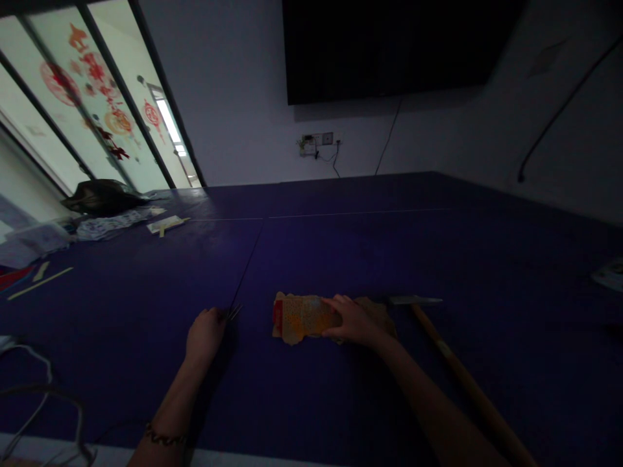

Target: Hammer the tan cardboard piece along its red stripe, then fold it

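Observation:
My left hand is closed on some thin metal pieces, maybe nails, whose ends stick out to the right just above the purple tabletop. Right of it lies a flat, ragged-edged brown piece with a red strip at its left end and orange and grey patches. My right hand rests on the middle of this piece with thumb and fingers spread. A hammer-like tool with a long wooden handle and a narrow metal head lies to the right of the brown piece.
Cables loop at the lower left. Pale strips, a dark bag and crumpled plastic lie on the left side. At the far right edge sits a pale object. A wall screen hangs beyond the table.

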Available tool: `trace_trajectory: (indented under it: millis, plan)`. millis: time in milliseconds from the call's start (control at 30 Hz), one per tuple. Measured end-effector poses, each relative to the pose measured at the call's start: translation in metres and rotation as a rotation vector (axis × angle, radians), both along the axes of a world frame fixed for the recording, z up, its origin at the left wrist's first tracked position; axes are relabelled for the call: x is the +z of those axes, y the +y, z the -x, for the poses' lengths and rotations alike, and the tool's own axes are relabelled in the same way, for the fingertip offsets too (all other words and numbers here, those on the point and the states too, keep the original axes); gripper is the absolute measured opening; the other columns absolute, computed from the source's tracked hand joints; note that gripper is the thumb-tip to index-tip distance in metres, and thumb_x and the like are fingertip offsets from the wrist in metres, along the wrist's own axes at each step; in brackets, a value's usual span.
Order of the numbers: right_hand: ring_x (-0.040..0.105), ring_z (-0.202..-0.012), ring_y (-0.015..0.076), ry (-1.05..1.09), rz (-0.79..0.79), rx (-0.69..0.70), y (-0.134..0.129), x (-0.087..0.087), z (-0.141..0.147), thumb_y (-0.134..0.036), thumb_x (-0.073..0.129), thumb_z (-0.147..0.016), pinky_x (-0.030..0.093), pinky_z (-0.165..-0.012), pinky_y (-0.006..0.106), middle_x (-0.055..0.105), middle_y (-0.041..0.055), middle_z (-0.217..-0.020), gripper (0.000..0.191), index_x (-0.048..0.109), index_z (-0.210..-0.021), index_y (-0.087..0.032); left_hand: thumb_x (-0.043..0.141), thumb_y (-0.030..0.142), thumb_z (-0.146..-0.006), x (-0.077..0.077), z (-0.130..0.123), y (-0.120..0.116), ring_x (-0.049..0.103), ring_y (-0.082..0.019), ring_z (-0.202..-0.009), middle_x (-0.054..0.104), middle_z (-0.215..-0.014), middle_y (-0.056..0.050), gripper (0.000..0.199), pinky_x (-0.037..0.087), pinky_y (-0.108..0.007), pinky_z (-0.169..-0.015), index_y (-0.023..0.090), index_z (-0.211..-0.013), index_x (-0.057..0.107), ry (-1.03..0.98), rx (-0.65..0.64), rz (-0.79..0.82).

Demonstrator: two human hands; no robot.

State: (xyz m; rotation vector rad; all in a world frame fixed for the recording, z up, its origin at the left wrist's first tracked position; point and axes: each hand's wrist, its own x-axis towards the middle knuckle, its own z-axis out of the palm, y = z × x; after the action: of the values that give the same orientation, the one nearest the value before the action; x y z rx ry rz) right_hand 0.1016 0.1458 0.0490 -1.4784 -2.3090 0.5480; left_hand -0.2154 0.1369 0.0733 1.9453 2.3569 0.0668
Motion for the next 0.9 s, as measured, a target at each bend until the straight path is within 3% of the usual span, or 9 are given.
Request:
trace_trajectory:
  millis: [133,333,500,733,900]
  plan:
    - [0.05,-0.093,0.0242,0.007,0.004,0.004,0.0,0.0,-0.001,-0.034,0.072,-0.057,0.039,-0.08,0.034,0.054,0.0101,-0.1,0.069,0.049,-0.119,-0.014,0.047,0.018,-0.077,0.0,0.007,0.003,0.061,-0.018,-0.08,0.066,-0.088,-0.008,0.016,0.038,-0.02,-0.06,0.014,-0.085,0.061,-0.103,0.046,0.005]
    - [0.05,-0.093,0.025,0.016,0.002,0.003,0.0,-0.002,-0.001,-0.034,0.072,-0.057,0.039,-0.079,0.036,0.055,0.0084,-0.099,0.069,0.048,-0.12,-0.019,0.044,0.016,-0.079,-0.002,0.006,0.001,0.06,-0.018,-0.084,0.065,-0.093,-0.01,0.018,0.038,-0.02,-0.062,0.013,-0.088,0.059,-0.044,0.041,-0.039]
    - [0.05,-0.093,0.0248,0.016,0.001,-0.001,0.001,-0.004,-0.001,-0.034,0.072,-0.057,0.039,-0.08,0.035,0.054,0.0095,-0.099,0.07,0.048,-0.12,-0.016,0.041,0.018,-0.081,-0.001,0.008,0.002,0.059,-0.019,-0.081,0.063,-0.089,-0.01,0.022,0.039,-0.023,-0.064,0.013,-0.088,0.061,-0.018,0.051,-0.059]
    - [0.05,-0.091,0.0247,0.017,0.001,-0.002,0.0,-0.002,-0.001,-0.033,0.072,-0.056,0.04,-0.078,0.035,0.055,0.0093,-0.097,0.069,0.049,-0.119,-0.015,0.047,0.026,-0.081,-0.01,-0.002,0.006,0.048,-0.023,-0.098,0.056,-0.103,-0.009,0.024,0.038,-0.029,-0.081,0.017,-0.097,0.062,0.021,-0.18,-0.216]
    - [0.05,-0.089,0.024,0.015,-0.003,-0.003,0.0,-0.001,-0.001,-0.033,0.072,-0.057,0.04,-0.077,0.035,0.054,0.0084,-0.095,0.068,0.05,-0.119,-0.017,0.048,0.024,-0.081,-0.018,-0.016,0.007,0.039,-0.028,-0.107,0.053,-0.108,-0.011,0.02,0.036,-0.036,-0.083,0.016,-0.089,0.063,0.079,-0.152,-0.184]
